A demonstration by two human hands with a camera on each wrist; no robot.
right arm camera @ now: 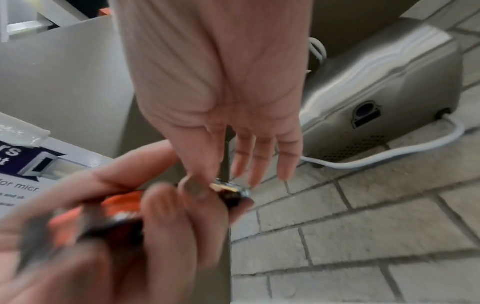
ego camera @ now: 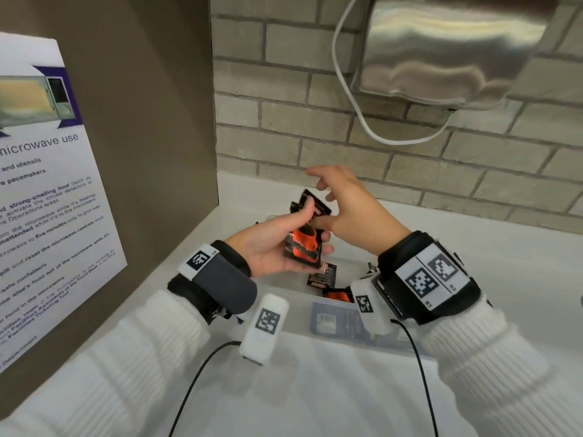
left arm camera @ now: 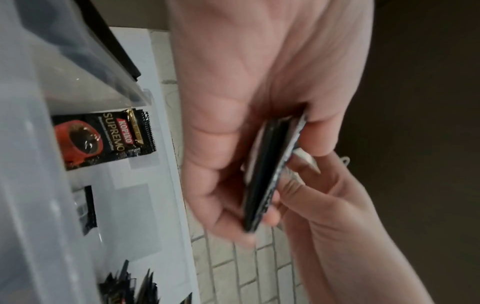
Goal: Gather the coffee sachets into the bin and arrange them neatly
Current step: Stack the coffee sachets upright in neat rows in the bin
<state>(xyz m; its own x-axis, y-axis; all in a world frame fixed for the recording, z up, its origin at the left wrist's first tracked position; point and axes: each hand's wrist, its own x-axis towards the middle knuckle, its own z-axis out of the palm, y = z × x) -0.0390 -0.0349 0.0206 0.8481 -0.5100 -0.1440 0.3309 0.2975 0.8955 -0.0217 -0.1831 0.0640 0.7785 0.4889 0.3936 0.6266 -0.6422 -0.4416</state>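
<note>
the left hand (ego camera: 271, 244) is palm up above the bin, its fingers and thumb curled round a small stack of coffee sachets (ego camera: 303, 244). the stack is black with an orange-red coffee cup printed on the front, glossy and crinkled, with serrated ends; one sachet sticks out at the top, tilted toward the wall. from the left wrist view the stack shows edge-on as thin dark layers pressed together (left arm camera: 270, 170). the right hand (ego camera: 350, 206) comes in from the right with its outer fingers spread and fairly straight, while thumb and forefinger touch the top end of the stack; whether they truly pinch it i cannot tell, as the right wrist view is blurred there.

below the hands sits the bin (ego camera: 303, 298), a clear plastic box on the white bench (ego camera: 504, 263). inside it lies a loose sachet (ego camera: 323, 275), black, with "supremo" in gold letters, flat on the bottom. another orange-and-black sachet (ego camera: 339, 294) lies near it, partly hidden by the right wrist gear. the left wrist view shows more dark sachets (left arm camera: 124, 288) heaped at one end of the bin.

a notice about microwave use (ego camera: 47, 190) is fixed to the side panel on the left. a steel dispenser (ego camera: 448, 48) with a white cable hangs on the brick wall (ego camera: 284, 89) behind.
</note>
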